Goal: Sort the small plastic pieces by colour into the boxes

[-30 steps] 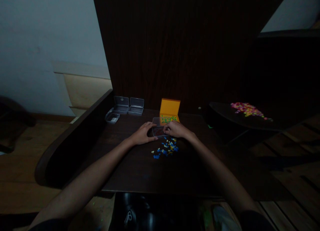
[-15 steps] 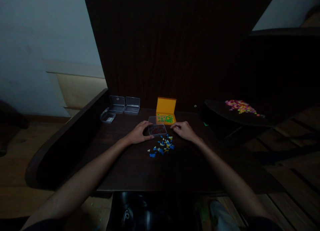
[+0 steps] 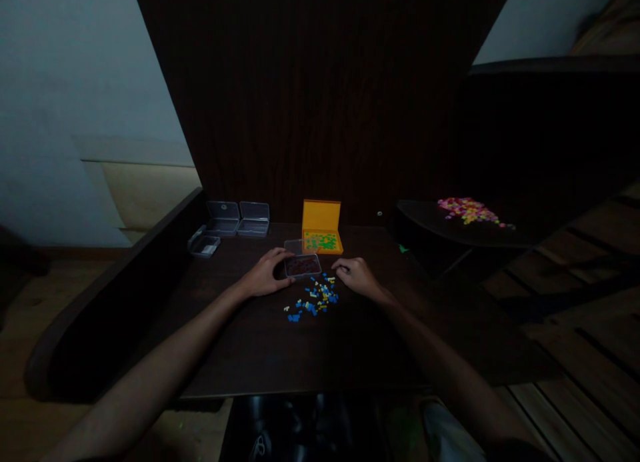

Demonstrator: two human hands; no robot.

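**Hands at a small box on a dark table**

On the dark wooden table (image 3: 240, 355), the left hand (image 3: 263, 273) curled around the left end of a small clear box (image 3: 302, 266) holding dark red bits. The right hand (image 3: 356, 275) rested loosely curled to the box's right; whether it pinched anything could not be told. An open orange case (image 3: 321, 225) stood just beyond the box. Blue and yellow pieces (image 3: 315, 299) lay scattered nearer, between the hands.

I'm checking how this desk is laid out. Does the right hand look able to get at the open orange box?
Probably yes. The right hand lies just short of the orange box, whose lid stands open, and nothing lies between them. The clear box, which the left hand grips, sits off to one side.
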